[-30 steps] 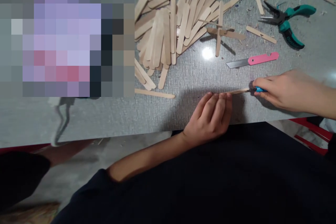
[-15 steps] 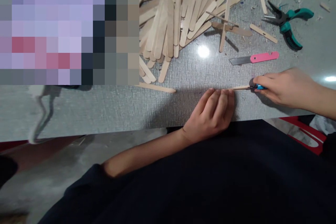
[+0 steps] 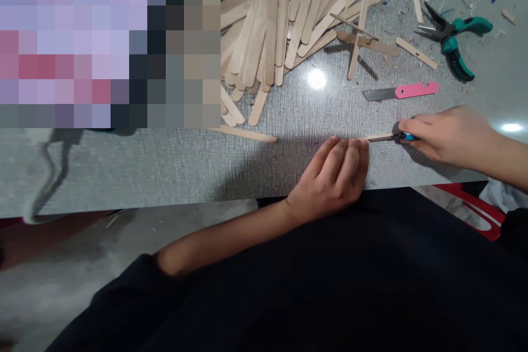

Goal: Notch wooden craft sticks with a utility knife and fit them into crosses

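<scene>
My left hand (image 3: 332, 176) is near the table's front edge, its fingers pressed together on a thin wooden craft stick (image 3: 374, 137). Only a short length of that stick shows, pointing right out of the fingertips. Most of it is hidden under the hand. My right hand (image 3: 447, 135) is closed around a small blue-handled knife (image 3: 408, 136). Its dark, narrow blade lies along the stick, with the tip close to my left fingertips. Beyond the hands rests a pink-handled knife (image 3: 416, 91) with its blade out, pointing left.
A large pile of craft sticks (image 3: 268, 38) covers the table's far middle. Right of it are a small assembly of crossed sticks (image 3: 358, 41), a notched stick (image 3: 416, 53) and teal-handled pliers (image 3: 451, 33). One stick (image 3: 247, 133) lies left of my hand. A pale cable (image 3: 45, 187) hangs over the edge.
The knife blade now shows more of its length along the stick, reaching nearer to my left fingertips. Both hands stay in nearly the same place. The view has shifted slightly.
</scene>
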Available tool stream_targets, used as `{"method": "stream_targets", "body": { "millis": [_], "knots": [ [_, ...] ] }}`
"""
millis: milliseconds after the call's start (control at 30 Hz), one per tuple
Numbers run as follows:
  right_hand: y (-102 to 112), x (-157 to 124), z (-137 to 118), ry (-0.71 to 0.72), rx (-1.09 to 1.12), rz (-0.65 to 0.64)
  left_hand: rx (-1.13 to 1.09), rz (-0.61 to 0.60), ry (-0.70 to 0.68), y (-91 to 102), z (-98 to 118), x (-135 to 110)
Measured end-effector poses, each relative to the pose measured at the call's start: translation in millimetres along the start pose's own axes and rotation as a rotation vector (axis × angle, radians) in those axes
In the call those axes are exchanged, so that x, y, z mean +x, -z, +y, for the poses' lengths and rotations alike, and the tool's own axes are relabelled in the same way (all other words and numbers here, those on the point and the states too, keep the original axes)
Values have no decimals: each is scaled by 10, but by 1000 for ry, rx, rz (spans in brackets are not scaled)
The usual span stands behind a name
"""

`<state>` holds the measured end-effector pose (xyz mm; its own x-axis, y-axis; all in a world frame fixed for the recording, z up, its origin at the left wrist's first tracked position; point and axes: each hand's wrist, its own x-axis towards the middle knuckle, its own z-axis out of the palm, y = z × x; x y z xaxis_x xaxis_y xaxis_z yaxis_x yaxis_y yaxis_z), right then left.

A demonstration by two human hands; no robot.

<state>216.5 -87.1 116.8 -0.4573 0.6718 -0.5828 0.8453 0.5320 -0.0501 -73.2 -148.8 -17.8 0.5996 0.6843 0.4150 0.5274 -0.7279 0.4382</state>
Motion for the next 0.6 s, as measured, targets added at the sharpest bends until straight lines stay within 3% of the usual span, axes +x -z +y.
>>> {"method": "stream_targets", "body": {
  "millis": [167,333,600],
  "knots": [
    [20,7,-20,-37,-95,-57,79,68,-53,33,-3,31],
    [94,11,-76,-63,-116,-128,-31,-8,17,-14,-12,-24],
    [372,10,-256,-137,-215,-224,-39,-23,24,-28,6,-41]
  ]
}}
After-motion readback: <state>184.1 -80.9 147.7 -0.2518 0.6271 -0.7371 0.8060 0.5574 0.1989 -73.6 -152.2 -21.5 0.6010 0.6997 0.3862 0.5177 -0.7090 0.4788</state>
